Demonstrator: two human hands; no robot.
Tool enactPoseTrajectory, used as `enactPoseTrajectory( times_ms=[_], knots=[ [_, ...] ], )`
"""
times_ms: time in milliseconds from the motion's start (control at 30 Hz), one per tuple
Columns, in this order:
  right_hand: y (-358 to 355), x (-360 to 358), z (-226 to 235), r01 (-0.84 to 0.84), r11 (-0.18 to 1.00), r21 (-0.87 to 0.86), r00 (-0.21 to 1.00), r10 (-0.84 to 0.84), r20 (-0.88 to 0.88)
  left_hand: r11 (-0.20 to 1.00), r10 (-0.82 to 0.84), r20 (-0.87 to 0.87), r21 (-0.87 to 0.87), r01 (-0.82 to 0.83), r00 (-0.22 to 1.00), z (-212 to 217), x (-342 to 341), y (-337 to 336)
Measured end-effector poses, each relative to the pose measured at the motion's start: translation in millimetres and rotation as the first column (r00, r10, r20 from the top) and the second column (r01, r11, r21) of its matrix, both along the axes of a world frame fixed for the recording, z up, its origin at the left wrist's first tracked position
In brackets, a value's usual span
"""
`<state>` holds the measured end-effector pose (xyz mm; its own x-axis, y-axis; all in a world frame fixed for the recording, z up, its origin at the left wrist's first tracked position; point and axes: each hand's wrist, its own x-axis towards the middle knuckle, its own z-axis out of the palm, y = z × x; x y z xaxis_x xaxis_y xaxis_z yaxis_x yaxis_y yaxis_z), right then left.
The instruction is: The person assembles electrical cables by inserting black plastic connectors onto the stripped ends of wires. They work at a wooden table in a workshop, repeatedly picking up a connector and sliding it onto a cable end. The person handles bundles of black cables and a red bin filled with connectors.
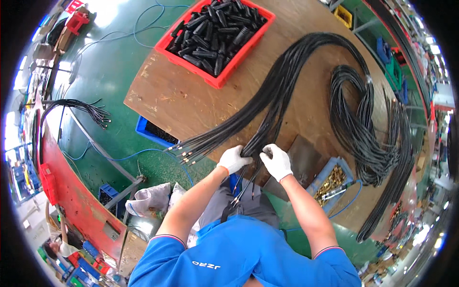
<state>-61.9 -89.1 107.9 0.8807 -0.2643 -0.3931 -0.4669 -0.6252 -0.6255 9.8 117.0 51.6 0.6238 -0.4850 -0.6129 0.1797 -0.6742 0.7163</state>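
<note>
Both my hands wear white gloves. My left hand [234,160] is closed around a part of a bundle of black cables [287,71], near the table's front edge. Beside it, my right hand [277,161] curls its thumb and fingers together at the right side of the same bundle; whatever is between them is too small to make out. Several cable ends [247,191] hang below my hands, in front of my lap. Left of my left hand, another group of cable ends [186,155] with metal tips reaches past the table edge.
A red crate [217,82] of black ribbed parts stands at the far left of the brown table [162,91]. Coiled black cables [351,119] lie to the right. A blue bin [322,172] holds brass-coloured pieces, with a pen-like tool [334,192] across it. White sacks [152,198] stand at lower left.
</note>
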Motion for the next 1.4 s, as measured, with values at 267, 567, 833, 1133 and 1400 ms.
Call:
enactPoseTrajectory(
  times_ms=[267,567,833,1133,1400],
  knots=[
    [26.0,243.6,69.8,-0.042,0.994,-0.102,0.845,0.089,0.527,0.998,0.006,-0.065,-0.066,-0.010,0.998,-1.7,5.3,7.7],
    [88.0,379.8,82.5,-0.478,0.735,-0.482,0.856,0.513,-0.065,0.993,-0.038,-0.041,-0.113,0.033,0.998,-10.8,4.3,9.2],
    [111.6,390.0,66.0,-0.341,0.711,-0.616,0.929,0.356,-0.103,0.989,-0.043,-0.031,-0.145,0.038,0.999,-6.8,6.0,14.0],
    [81.4,410.2,58.9,-0.338,0.719,-0.608,0.908,0.420,-0.008,0.985,-0.048,-0.010,-0.167,0.045,0.999,-13.0,5.8,15.2],
    [59.8,419.2,62.0,-0.224,0.831,-0.508,0.928,0.341,0.148,0.983,-0.040,0.004,-0.181,0.040,0.999,-12.6,3.2,15.9]
  ],
)
